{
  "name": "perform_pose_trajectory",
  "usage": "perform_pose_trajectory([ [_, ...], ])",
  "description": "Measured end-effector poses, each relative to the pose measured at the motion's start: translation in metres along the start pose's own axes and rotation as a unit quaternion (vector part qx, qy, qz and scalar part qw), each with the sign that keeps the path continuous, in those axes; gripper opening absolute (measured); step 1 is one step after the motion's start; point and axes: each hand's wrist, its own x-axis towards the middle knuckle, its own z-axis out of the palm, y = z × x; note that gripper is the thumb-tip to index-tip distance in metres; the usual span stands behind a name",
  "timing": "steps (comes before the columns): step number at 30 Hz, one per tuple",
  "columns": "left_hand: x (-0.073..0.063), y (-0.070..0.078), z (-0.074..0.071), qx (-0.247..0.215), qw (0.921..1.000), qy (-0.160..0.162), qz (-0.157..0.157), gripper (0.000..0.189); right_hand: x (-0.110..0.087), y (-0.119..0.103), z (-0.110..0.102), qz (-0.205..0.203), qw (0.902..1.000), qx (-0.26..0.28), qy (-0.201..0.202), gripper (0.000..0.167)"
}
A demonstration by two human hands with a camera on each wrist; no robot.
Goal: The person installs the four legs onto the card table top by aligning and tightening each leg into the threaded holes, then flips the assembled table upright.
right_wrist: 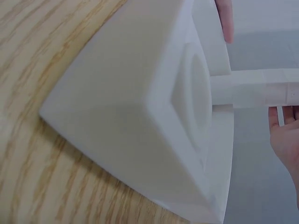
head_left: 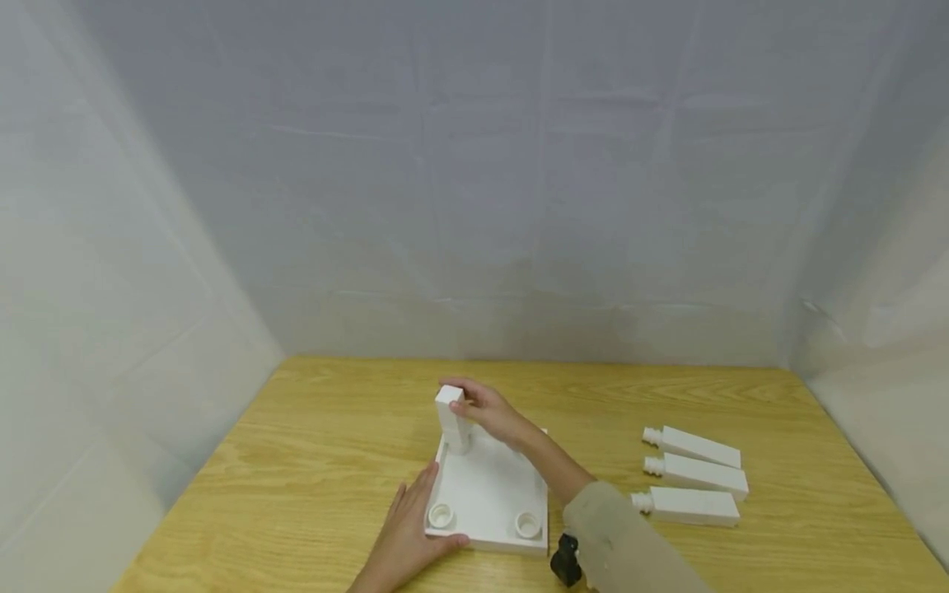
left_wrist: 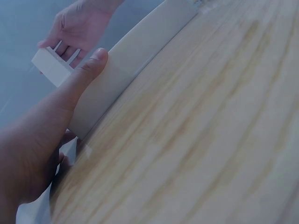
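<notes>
A white rectangular panel (head_left: 491, 486) lies on the wooden table, with raised round sockets showing at its two near corners. My left hand (head_left: 404, 527) holds the panel's near left corner, thumb along the front edge and fingers by the left side. At the far left corner, a white square-sided leg (head_left: 449, 412) stands upright. My right hand (head_left: 489, 413) grips this leg near its top, fingers behind and thumb in front. In the right wrist view the leg (right_wrist: 252, 88) rises from the panel (right_wrist: 107, 102); its lower end is hidden.
Three more white legs (head_left: 700, 475) with threaded ends lie side by side on the table (head_left: 341, 436), right of the panel. A black device (head_left: 566, 562) sits by my right sleeve. Pale sheeting (head_left: 489, 206) hangs behind the table and along both sides.
</notes>
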Motion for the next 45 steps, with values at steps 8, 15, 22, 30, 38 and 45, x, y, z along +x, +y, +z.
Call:
perform_pose_trajectory([
  [8, -0.006, -0.002, 0.001, 0.008, 1.0000, 0.000, -0.003, 0.108, 0.001, 0.003, 0.007, -0.021, 0.9994, -0.025, 0.015, 0.039],
  [15, -0.006, -0.004, -0.001, 0.014, 0.9999, -0.002, -0.008, 0.108, 0.003, 0.003, 0.010, -0.028, 0.9985, -0.042, 0.021, 0.039],
  [22, -0.003, -0.001, -0.003, 0.007, 0.9999, -0.007, -0.006, 0.108, 0.001, -0.001, 0.008, -0.007, 0.9997, -0.015, 0.021, 0.040],
  [30, -0.003, 0.001, -0.002, 0.007, 1.0000, 0.001, -0.005, 0.108, -0.008, -0.020, -0.001, 0.007, 0.9986, -0.042, 0.032, 0.041],
  [38, -0.001, 0.001, -0.002, 0.005, 1.0000, 0.000, -0.008, 0.108, -0.026, -0.020, -0.026, -0.033, 0.9971, -0.061, 0.030, 0.034],
  [45, 0.000, -0.001, -0.001, 0.004, 0.9999, -0.002, -0.010, 0.109, -0.059, -0.032, -0.053, -0.028, 0.9968, -0.074, 0.012, 0.035],
])
